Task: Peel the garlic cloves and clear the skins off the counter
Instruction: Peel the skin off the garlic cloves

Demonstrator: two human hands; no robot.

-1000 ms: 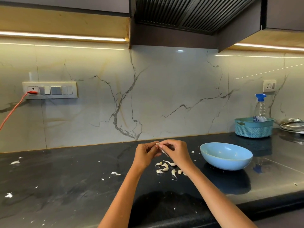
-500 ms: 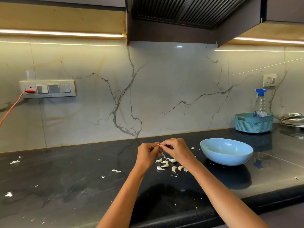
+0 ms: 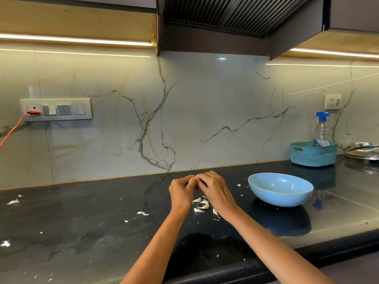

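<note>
Just pinching one garlic clove (image 3: 193, 178), mostly hidden, between left hand (image 3: 181, 191) and right hand (image 3: 213, 189) over the counter (image 3: 86, 226); blue bowl (image 3: 280, 189) lying rightward, nearer the right hand.

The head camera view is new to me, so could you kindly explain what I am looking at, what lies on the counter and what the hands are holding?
There is no machine here. A person wears a wide-angle camera on the head, so you look forward and down along their own arms.

The left hand and the right hand meet above the black counter, fingers curled together around something small. By the task it should be a garlic clove, though the fingers almost hide it.

Below the hands lies a little heap of pale garlic pieces; whether cloves or skins, I cannot tell. White skin scraps are scattered over the counter. To the right stands a light blue bowl; behind it, a teal basket holds a spray bottle.
</note>
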